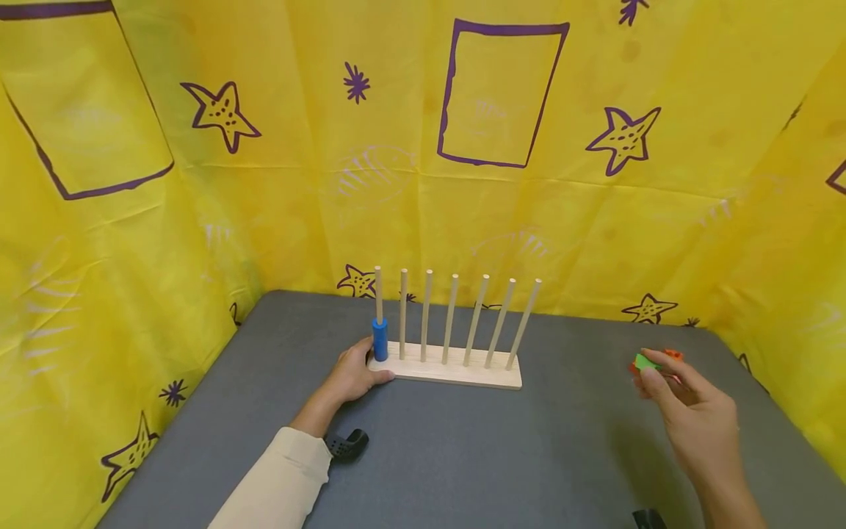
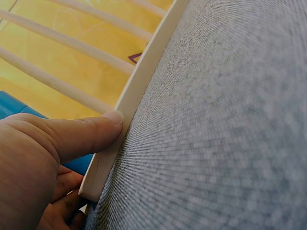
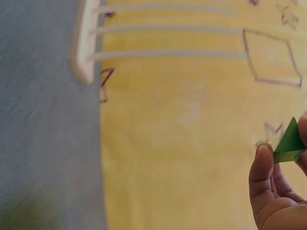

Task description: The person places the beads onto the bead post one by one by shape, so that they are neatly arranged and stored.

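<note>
A wooden peg board [image 1: 456,375] with a row of several upright pegs stands on the table. Blue cylindrical beads [image 1: 380,341] sit low on its leftmost peg. My left hand [image 1: 352,375] grips the board's left end; the thumb [image 2: 91,134] lies on the front edge in the left wrist view, and the other fingers are partly hidden behind. Off to the right, my right hand [image 1: 703,415] pinches a green triangular bead [image 3: 289,143] between thumb and fingertips, held up apart from the board.
Orange-red pieces [image 1: 673,354] show just behind the right hand, partly covered by it. Grey cloth covers the table [image 1: 463,455]. Yellow curtains [image 1: 410,206] with purple drawings stand close along the back and both sides. Black wrist straps [image 1: 350,445] show at the wrists.
</note>
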A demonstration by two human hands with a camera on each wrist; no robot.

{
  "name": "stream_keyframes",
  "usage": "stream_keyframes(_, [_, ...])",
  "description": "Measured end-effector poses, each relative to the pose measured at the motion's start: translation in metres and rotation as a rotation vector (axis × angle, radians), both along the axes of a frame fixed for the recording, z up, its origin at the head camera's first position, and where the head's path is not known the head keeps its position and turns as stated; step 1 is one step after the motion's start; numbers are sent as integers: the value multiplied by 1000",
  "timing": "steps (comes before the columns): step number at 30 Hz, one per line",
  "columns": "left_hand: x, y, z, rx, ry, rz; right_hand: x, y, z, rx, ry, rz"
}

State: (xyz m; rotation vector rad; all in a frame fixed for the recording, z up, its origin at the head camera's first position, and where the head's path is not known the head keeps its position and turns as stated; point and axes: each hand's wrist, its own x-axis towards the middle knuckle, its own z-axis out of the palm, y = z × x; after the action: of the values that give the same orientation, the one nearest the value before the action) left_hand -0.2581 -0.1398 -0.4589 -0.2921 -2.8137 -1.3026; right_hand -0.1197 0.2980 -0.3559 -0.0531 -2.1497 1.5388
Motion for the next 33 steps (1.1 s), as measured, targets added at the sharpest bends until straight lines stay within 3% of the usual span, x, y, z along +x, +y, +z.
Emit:
stream_keyframes(2, [0, 0, 0, -1, 3, 1, -1, -7, 8, 34, 22, 19])
stream_keyframes(6, [1, -1, 0, -2, 5, 5, -1, -20, 22, 154, 2, -33])
stream_keyframes(9, [1, -1, 0, -7, 15, 2, -2, -28, 30, 154, 23, -20])
stream_keyframes(23, [1, 0, -1, 3, -6, 6, -18, -69, 62, 105, 288, 241])
stream_keyframes(30, [1, -1, 1, 4, 1, 1, -29, -87, 77, 225, 317, 238])
stream_keyframes(33, [1, -1, 1, 8, 6, -2, -35, -95, 85, 225, 335, 274])
